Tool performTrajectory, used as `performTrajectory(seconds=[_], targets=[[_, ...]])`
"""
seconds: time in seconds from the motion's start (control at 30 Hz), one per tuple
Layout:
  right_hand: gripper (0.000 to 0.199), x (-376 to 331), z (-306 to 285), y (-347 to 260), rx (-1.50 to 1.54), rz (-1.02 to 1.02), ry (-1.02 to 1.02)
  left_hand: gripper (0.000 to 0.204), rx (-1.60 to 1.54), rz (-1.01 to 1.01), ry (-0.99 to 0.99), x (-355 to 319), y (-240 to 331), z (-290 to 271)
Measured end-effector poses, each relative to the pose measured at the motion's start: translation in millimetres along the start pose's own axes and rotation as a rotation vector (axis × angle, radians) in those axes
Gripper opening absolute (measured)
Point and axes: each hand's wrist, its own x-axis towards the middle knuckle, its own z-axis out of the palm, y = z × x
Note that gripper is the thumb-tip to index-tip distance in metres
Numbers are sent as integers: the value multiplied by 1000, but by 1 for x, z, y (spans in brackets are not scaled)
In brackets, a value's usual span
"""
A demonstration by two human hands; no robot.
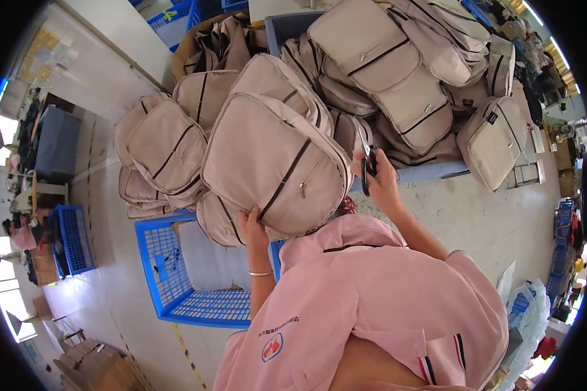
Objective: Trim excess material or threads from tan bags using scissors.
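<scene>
A large beige backpack (267, 156) with dark zip lines and a small metal zip pull lies in front of me, on top of other backpacks. My left hand (255, 228) is closed on its lower edge, the fingertips showing on the front panel near the dark zip. At the right side of this backpack, my right hand (385, 181) is closed around a pair of scissors (370, 164) with black handles. The blades point up and away from me. Whether they touch the cloth I cannot tell.
More beige backpacks (166, 146) are stacked at the left. A blue-grey bin (430, 172) heaped with backpacks stands at the far right. A blue plastic crate (169, 274) sits near my left arm. Behind the stack is a cardboard box (182, 55) with beige pieces.
</scene>
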Motion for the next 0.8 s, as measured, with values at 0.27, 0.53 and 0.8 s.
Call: performTrajectory(seconds=[0.27, 0.53, 0.8], targets=[[41, 44, 36, 17, -190, -53, 27, 46, 70, 231, 89, -12, 25, 47], [38, 18, -30, 15, -34, 110, -4, 36, -5, 207, -114, -32, 83, 105], [41, 56, -58, 17, -27, 115, 298, 38, 116, 63, -230, -39, 61, 125]])
